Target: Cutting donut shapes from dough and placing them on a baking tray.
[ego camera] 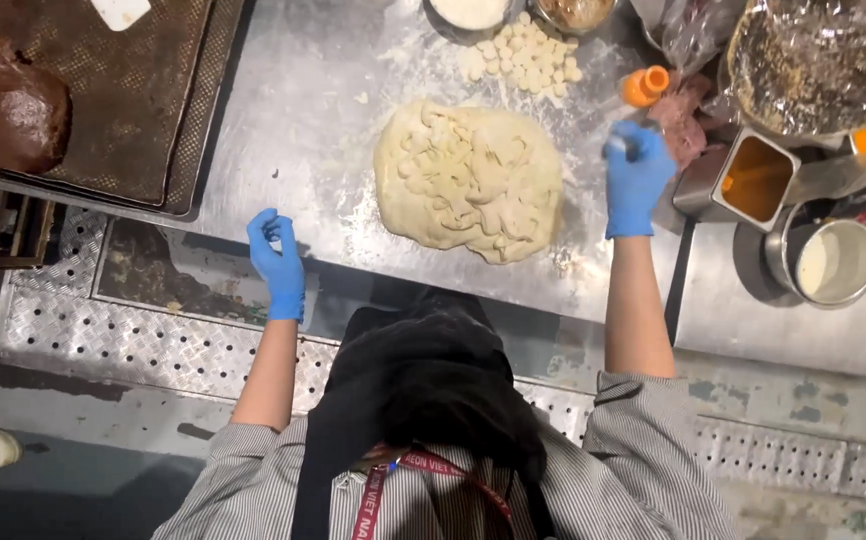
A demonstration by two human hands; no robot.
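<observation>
A flattened slab of pale dough (469, 180) lies on the floured steel table (303, 110) in front of me. Several small dough balls (525, 58) sit in a pile just beyond it. My right hand (637, 180), in a blue glove, hovers to the right of the dough and grips a small grey object at its fingertips. My left hand (278, 262), also gloved in blue, hangs off the near edge of the table to the left of the dough, fingers loosely curled with nothing in them.
A baking tray (143, 130) with a dark brown mass (8, 115) sits at far left. At right stand an orange-capped bottle (645, 85), a foil-covered bowl (813, 65), a square steel container (743, 180) and a pot of cream liquid (833, 262). Perforated floor plates lie below.
</observation>
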